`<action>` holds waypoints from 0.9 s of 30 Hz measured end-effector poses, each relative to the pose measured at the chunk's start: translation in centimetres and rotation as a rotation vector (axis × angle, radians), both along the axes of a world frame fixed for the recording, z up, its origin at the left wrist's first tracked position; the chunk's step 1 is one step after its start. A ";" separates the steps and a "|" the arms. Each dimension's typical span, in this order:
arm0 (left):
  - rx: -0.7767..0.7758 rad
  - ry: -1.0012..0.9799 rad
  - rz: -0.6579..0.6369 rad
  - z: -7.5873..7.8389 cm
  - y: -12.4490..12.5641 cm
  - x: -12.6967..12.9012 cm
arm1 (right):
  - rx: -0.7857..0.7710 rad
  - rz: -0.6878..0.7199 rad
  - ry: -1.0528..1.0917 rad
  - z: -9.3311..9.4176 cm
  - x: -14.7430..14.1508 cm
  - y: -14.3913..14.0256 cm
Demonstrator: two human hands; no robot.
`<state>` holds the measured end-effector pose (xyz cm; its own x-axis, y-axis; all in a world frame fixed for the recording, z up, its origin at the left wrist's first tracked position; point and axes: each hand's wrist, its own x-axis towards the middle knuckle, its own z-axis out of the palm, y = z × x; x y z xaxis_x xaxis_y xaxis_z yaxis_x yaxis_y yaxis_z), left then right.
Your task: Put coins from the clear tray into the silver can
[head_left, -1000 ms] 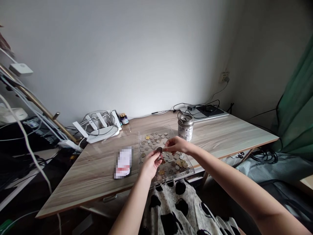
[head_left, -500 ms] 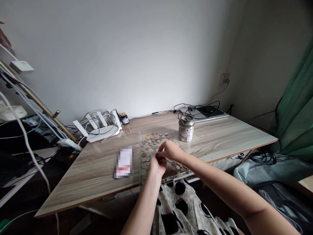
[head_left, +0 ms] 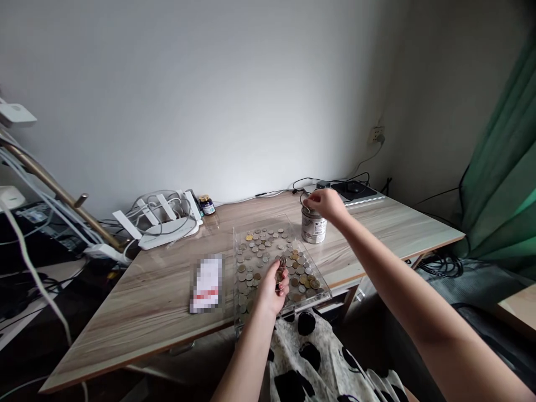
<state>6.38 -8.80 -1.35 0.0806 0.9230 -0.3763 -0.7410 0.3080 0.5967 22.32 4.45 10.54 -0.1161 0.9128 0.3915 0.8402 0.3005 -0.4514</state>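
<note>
My left hand [head_left: 272, 287] is curled around several coins [head_left: 280, 273], palm turned up, above a clear acrylic tray [head_left: 324, 293]. Loose silver and gold coins [head_left: 302, 279] lie spread over the tray. My right hand [head_left: 329, 204] is over the top of a silver tin can [head_left: 314, 230] with a wire handle. Its fingertips are pinched together at the lid; whatever is between them is too small or hidden to make out. The can stands upright on the wooden desk, just beyond the tray's right side, its lid mostly covered by the hand.
A blurred-out white and red item [head_left: 206, 283] lies left of the tray. At the back left are a white router [head_left: 170, 229] with antennas and a small dark jar [head_left: 206, 205]. A flat silver device [head_left: 368, 196] with cables sits behind the can.
My right hand has moved from the coins in my left hand up and right to the can's lid. My left hand stays over the tray, its coins now visible. The view has shifted slightly.
</note>
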 end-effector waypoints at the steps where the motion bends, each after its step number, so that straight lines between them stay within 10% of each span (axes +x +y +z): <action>1: 0.008 0.013 -0.020 0.0 0.0 0.0 | -0.015 -0.079 -0.050 0.4 0.7 1.0; 20: 0.142 0.283 0.003 -0.4 -0.4 0.5 | -0.147 -0.295 -0.368 0.2 -0.6 3.6; 23: 0.159 0.290 -0.001 -0.4 -0.5 0.6 | 0.052 -0.164 -0.293 -0.3 -1.8 1.2; 27: 0.172 0.323 0.007 -0.6 -0.4 0.8 | -0.106 0.434 -0.191 -2.4 -4.1 -2.8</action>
<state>7.17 -9.23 -1.95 -0.0239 0.9751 -0.2206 -0.5075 0.1783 0.8430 18.22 1.63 8.14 -0.5558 0.7977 0.2339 0.7181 0.6024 -0.3483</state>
